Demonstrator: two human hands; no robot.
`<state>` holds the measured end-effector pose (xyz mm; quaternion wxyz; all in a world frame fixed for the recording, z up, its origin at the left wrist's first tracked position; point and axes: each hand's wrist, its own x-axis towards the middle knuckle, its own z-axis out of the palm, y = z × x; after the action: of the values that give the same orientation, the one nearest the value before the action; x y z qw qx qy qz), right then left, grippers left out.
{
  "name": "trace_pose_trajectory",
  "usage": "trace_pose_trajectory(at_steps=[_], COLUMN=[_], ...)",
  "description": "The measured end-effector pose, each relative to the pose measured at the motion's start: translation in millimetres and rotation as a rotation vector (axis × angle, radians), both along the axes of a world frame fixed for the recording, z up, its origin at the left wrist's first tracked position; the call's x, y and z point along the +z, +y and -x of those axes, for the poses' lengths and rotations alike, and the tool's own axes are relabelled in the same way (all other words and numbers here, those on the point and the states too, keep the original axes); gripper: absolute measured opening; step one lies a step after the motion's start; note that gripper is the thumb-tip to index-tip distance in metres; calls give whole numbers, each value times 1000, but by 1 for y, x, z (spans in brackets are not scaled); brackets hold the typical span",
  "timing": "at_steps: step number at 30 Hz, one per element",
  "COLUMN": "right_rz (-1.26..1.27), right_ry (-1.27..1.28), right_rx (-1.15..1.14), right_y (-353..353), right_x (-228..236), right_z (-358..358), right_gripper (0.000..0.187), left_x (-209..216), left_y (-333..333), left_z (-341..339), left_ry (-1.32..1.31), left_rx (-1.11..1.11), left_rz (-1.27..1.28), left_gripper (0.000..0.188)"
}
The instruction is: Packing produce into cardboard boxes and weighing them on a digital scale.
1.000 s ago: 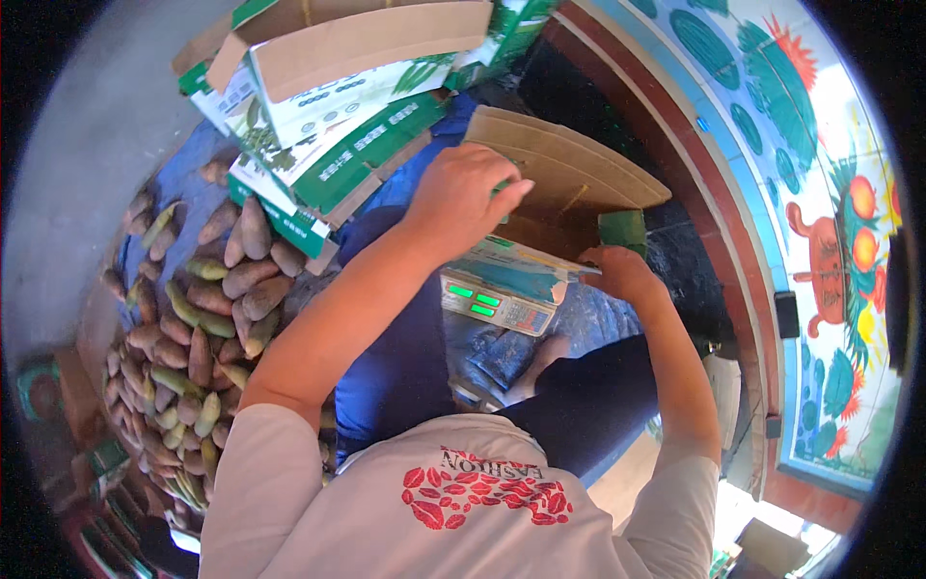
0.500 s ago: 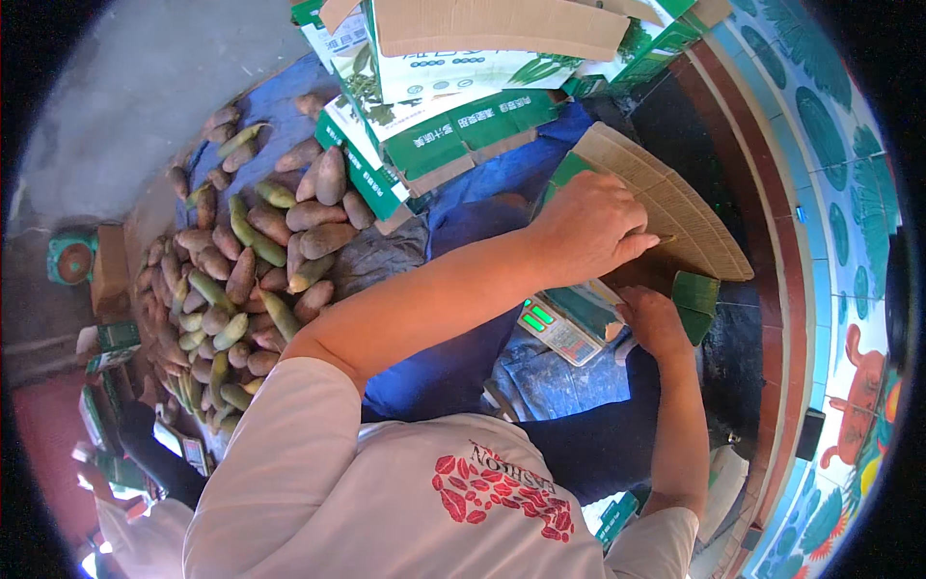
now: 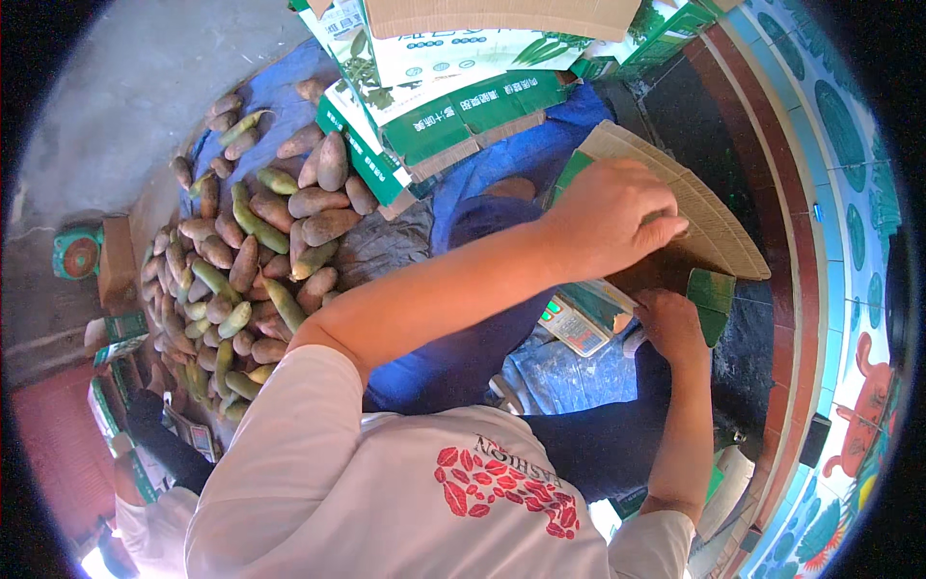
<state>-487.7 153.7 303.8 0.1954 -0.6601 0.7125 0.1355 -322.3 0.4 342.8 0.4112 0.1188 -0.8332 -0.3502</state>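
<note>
Open carton [image 3: 719,217] beyond left hand [image 3: 615,218]; right hand [image 3: 672,330] at near edge.

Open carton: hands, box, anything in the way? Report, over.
Left hand over carton, fingers curled. Right hand at its near edge. Carton open, brown flap spread. Left hand hides part of it.

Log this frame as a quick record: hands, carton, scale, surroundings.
left hand: raised over the carton, fingers curled; contents of grip unclear
right hand: at the carton's near right edge; finger closure unclear
open carton: brown inside, flap up
scale: near side of carton, green display lit, partly hidden
root vegetables: reddish-brown and green, heaped at left
white-and-green cartons: beyond the left arm
</note>
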Motion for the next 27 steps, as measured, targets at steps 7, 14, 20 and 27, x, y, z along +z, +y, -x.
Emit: trace_pose_trajectory(at_steps=[7, 14, 20, 27], right_rz=[87, 96, 31, 9], right_ry=[-125, -171, -185, -183], right_rx=[-37, -67, -196, -190], right_y=[6, 2, 2, -9], right_x=[-5, -4, -1, -12], right_z=[6, 1, -1, -11], right_gripper=[21, 25, 26, 23], left_x=[-13, -172, -316, -389], left_y=[-53, -35, 36, 95], left_z=[-86, -216, -297, -351], left_ry=[-99, -798, -1532, -1735], left_rx=[288, 543, 308, 94], left_rz=[-126, -347, -561, -513], left_gripper=[19, 27, 51, 96])
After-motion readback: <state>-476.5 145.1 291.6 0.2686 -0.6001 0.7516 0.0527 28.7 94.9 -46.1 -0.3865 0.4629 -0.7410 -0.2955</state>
